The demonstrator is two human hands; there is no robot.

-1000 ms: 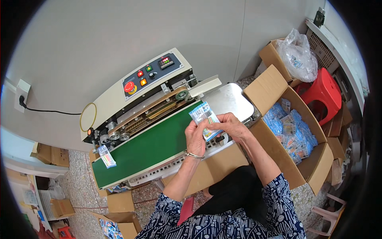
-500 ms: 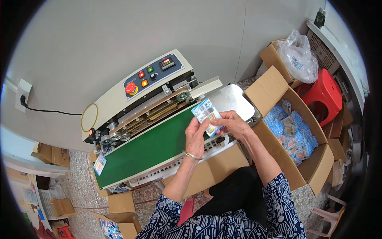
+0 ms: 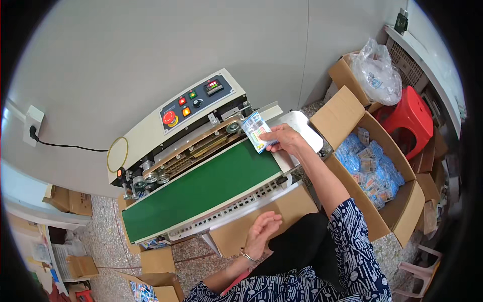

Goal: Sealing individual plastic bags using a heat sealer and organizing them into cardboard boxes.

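Presently, the right hand (image 3: 286, 139) pinched one packet (image 3: 254, 129) between thumb and fingers at the right end of the green belt (image 3: 201, 204), near the rollers (image 3: 233, 128); release was not yet done. The left hand (image 3: 262, 232) held nothing visible, fingers loosely curled, well apart from the packet. Other packets (image 3: 375, 173) lay in the box (image 3: 352, 191) at right; whether finished or pending could not be determined. Packet print was too small to read; the display (image 3: 213, 86) showed lit digits.
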